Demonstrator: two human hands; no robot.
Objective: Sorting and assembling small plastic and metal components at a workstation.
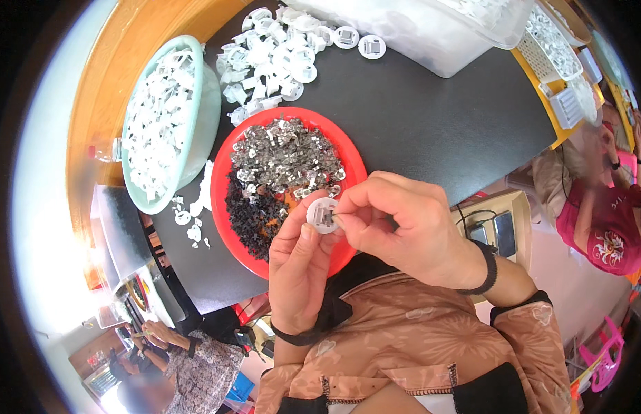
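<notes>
Disc (pixel 321 212), white, one: held in left hand (pixel 301 265) above one red bowl (pixel 348 143). Right hand (pixel 410 228): fingertips pinched at disc, contents unclear. Two loose discs (pixel 371 47) beside one heap (pixel 270 62).

A person's bare hands meet in front of the body, fingertips close together; the left hand (pixel 299 261), nearer the lap, points upward from a wrist (pixel 291 321) almost straight below it, its thumb (pixel 305 239) raised in front and its fingers (pixel 287 226) bent behind in a light grip; the right hand (pixel 410 224) reaches in from the right, its back turned largely upward, thumb (pixel 356 231) and index finger (pixel 368 196) drawn together at the tips in a fine pinch, with a rounded gap between them farther back; the right forearm (pixel 511 281) slants up and leftward to the wrist.
</notes>
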